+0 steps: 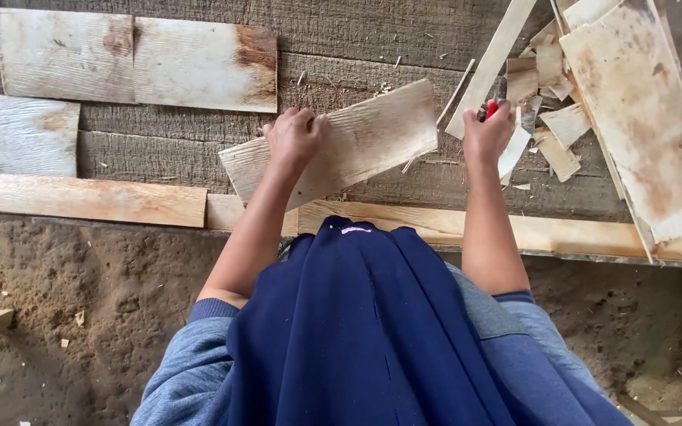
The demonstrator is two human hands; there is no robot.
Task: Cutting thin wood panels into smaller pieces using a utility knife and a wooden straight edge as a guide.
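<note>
My left hand (294,136) presses down on the left part of a pale wooden shingle (365,138) that lies tilted on a grey plank surface (404,31). My right hand (489,130) is closed around a small tool with a red handle (492,108), held just right of the shingle and next to a long thin wood strip (492,59). The tool's working end is hidden by my fingers.
Flat shingles (136,59) lie at the upper left. A pile of offcuts and a large board (641,110) sits at the right. A pale batten (88,199) runs along the surface's near edge. Sawdust-covered ground (96,315) lies below.
</note>
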